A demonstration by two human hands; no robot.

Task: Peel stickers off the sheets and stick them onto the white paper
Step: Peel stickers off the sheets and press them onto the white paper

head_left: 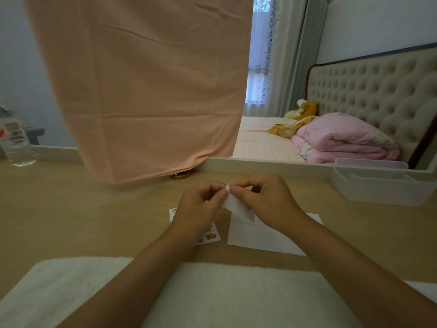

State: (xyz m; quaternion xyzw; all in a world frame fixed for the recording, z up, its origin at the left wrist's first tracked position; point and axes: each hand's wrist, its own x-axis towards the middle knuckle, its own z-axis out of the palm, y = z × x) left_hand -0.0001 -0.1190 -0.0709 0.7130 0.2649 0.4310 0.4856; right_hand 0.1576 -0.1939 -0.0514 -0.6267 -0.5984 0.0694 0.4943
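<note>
Just a small white sticker sheet [238,207]

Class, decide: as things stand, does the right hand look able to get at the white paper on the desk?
Probably yes: the white paper lies flat right below the right hand. But that hand and the left hand both pinch a small sheet, so it must let go first.

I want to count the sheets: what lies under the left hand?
A sticker sheet lies below the left hand; only two corners show. The hand covers the rest.
</note>
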